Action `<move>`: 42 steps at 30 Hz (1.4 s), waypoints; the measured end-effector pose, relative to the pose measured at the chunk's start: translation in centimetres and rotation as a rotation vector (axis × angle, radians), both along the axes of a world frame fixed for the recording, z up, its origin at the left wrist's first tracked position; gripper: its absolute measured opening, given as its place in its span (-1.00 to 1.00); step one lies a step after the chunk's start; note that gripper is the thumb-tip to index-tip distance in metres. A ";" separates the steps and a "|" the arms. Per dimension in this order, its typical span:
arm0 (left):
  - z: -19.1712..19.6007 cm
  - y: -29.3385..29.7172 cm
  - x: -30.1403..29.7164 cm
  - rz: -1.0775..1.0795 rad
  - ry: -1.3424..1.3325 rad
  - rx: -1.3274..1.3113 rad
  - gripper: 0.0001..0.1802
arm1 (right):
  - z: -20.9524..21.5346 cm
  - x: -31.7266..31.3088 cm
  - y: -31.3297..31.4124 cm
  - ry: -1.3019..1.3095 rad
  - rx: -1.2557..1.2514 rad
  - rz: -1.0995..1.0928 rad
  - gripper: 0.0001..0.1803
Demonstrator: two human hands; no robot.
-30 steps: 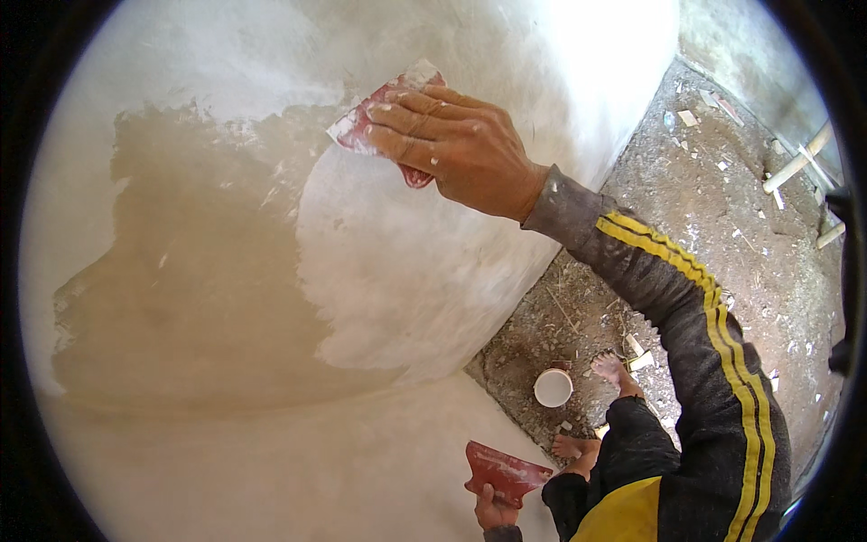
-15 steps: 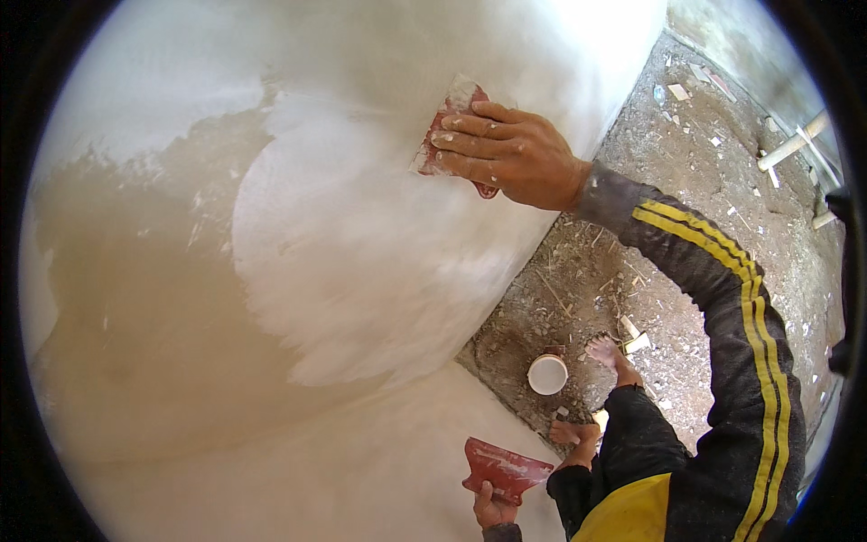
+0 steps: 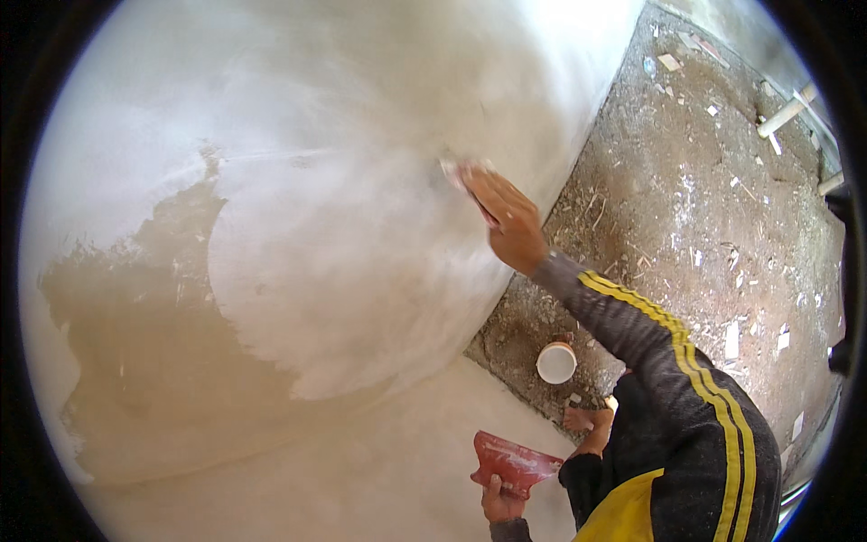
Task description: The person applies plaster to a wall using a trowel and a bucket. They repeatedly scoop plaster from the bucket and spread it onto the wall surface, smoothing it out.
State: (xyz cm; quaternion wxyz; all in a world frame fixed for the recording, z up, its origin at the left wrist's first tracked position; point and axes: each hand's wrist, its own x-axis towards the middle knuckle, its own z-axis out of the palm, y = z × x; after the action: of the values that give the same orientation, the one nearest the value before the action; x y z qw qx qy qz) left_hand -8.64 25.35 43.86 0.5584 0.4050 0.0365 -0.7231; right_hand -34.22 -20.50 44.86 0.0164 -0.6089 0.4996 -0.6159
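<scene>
My right hand (image 3: 508,215) is closed on a red putty scraper (image 3: 470,176) smeared with white, its blade edge against the wall (image 3: 334,235); motion blurs it somewhat. Pale coating covers much of the wall, with a bare tan patch (image 3: 163,334) on the left. Low in the view, my left hand (image 3: 502,502) grips a second, wide red putty scraper (image 3: 513,464) streaked with white, held in front of the lower stretch of wall. Its thumb lies over the scraper's face, and its other fingers are mostly hidden behind.
A white bucket (image 3: 556,363) stands on the dirt floor (image 3: 677,208) beside my foot (image 3: 582,418). White chips and debris are strewn over the floor. A pale pole (image 3: 786,113) rests at the far right, near another wall (image 3: 754,36).
My right hand has come down and slightly toward me along the wall, and its scraper has turned more edge-on. The left hand with its scraper has barely shifted. The view has moved a little.
</scene>
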 end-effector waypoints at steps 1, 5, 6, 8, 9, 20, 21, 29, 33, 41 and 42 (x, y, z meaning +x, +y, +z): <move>0.3 -0.1 -0.1 0.027 -0.106 0.117 -0.59 | 0.7 1.4 -0.9 -0.109 -0.002 -0.067 -0.36; 0.9 -0.5 -1.0 0.087 -0.224 0.174 -0.51 | 1.5 6.9 -1.3 -0.169 0.051 -0.173 -0.36; 1.1 -0.7 -1.2 0.073 -0.208 0.160 -0.50 | 0.8 7.4 -0.4 -0.169 0.084 -0.105 -0.38; 1.1 -1.2 -1.5 0.063 -0.205 0.183 -0.49 | -1.4 7.2 2.3 -0.177 0.205 0.094 -0.45; 1.0 -1.5 -1.6 0.067 -0.216 0.176 -0.49 | -2.5 6.7 3.2 -0.195 0.240 0.173 -0.49; 1.8 -1.8 -0.7 0.061 -0.128 0.045 -0.42 | 7.0 3.7 2.6 -1.262 0.377 0.387 -0.82; 2.3 -2.1 -1.0 0.110 -0.197 0.092 -0.45 | 8.1 3.2 3.4 -1.270 0.365 0.507 -0.81; 6.7 -13.1 -1.4 0.242 -0.262 -0.007 -0.58 | 6.5 3.9 7.9 -1.432 0.932 1.373 -0.68; 7.9 -18.0 -1.4 0.093 -0.188 -0.215 -0.48 | 2.7 4.3 9.8 -1.200 1.140 1.571 -0.67; 8.7 -20.1 -0.7 0.059 -0.293 -0.314 -0.47 | -1.7 -1.0 12.0 -0.800 1.409 0.980 -0.58; 8.8 -19.8 -0.5 0.056 -0.327 -0.290 -0.47 | -1.3 -1.7 12.4 -0.670 1.449 0.803 -0.61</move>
State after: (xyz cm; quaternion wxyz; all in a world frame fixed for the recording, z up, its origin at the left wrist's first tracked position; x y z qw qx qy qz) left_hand -9.16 5.56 52.67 0.6290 0.4313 -0.1477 -0.6297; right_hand -35.93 -8.13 43.59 0.7569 -0.3661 0.4841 -0.2424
